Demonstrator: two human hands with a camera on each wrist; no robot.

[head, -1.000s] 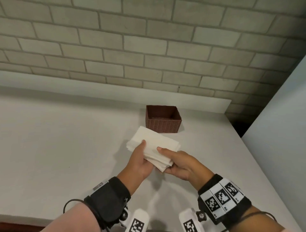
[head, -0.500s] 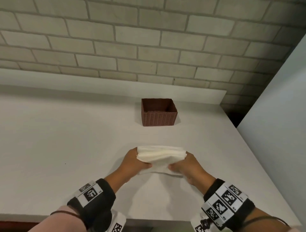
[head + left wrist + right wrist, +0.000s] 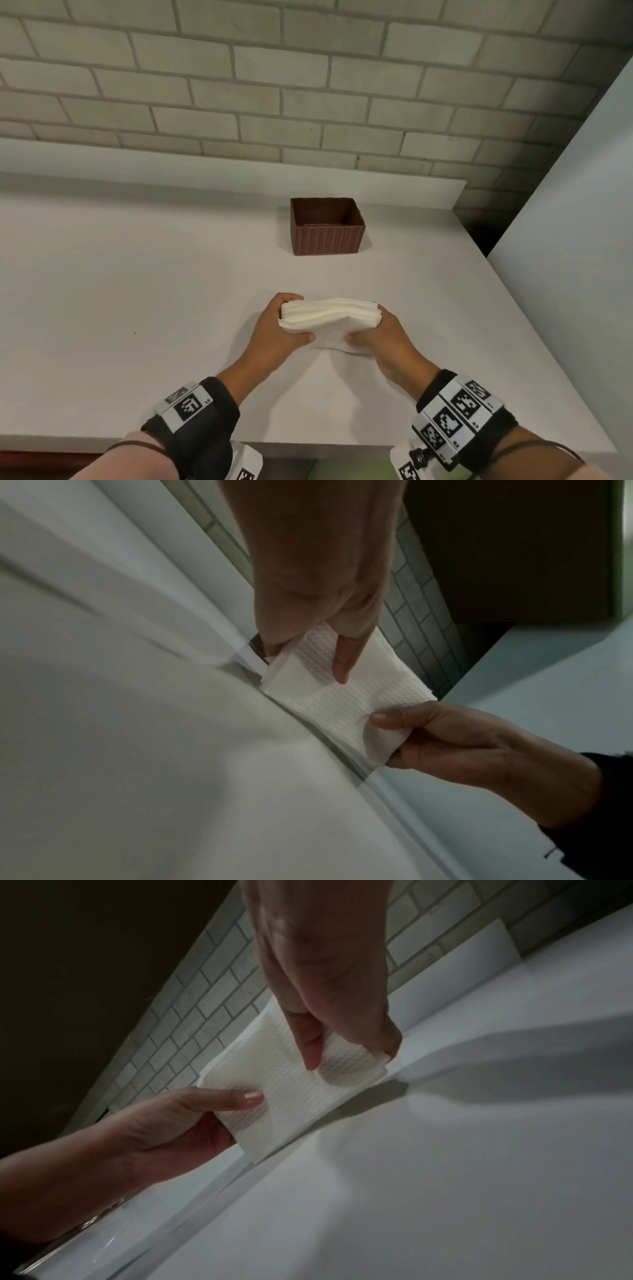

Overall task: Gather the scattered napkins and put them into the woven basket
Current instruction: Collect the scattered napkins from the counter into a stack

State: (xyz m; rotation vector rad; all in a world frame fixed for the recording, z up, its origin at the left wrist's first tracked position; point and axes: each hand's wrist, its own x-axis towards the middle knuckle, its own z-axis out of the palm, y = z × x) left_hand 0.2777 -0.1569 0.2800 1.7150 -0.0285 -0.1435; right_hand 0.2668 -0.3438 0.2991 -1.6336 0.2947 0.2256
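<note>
Napkins point(image 3: 329, 317), white and embossed with a fine dotted pattern, stood on edge as one stack on the worktop point(image 3: 137, 291), near its front edge and right of the middle, the lower edges touching the surface. Left hand point(image 3: 277, 329) gripped the stack's left end, thumb curled over the near face and fingers wrapped round the far side. Right hand point(image 3: 383, 337) gripped the right end in the same way, thumb pressed on the near sheet; the wrist views showed each thumb lying flat against the paper with the fingers clamped behind it. One loose sheet seemed to lie flat under the stack, though its outline was faint

Woven basket point(image 3: 327, 233), brown and rectangular, stood upright well beyond the hands, close to the worktop's back edge, apart from the napkins; what could be seen of its inside was dark and bare. Behind it ran a low white ledge point(image 3: 239, 164) below a pale brick wall point(image 3: 308, 85). A grey panel point(image 3: 565, 222) rose past the worktop's right edge

Black wristbands point(image 3: 459, 418) on both arms carried square black-and-white coded markers; tiny characters printed beside them were too small to read
</note>
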